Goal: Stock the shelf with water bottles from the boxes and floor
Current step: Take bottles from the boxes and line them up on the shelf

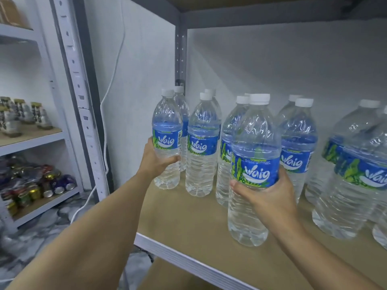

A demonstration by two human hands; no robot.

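Several clear water bottles with blue labels and white caps stand in rows on the brown shelf board (188, 231). My left hand (156, 162) grips the leftmost front bottle (167, 141) around its middle; its base rests on the board. My right hand (270, 195) is wrapped around a nearer bottle (254, 170) just below the label, held upright at the board's front part. Behind and between them stand more bottles (202, 147). Large bottles (351, 181) fill the right side.
A grey metal upright (181, 59) and white wall bound the shelf at the back. To the left, a second white rack (69, 80) holds small jars (25, 116) and stacked cans (37, 185). A white cable (104, 126) hangs down the wall. Marbled floor lies below.
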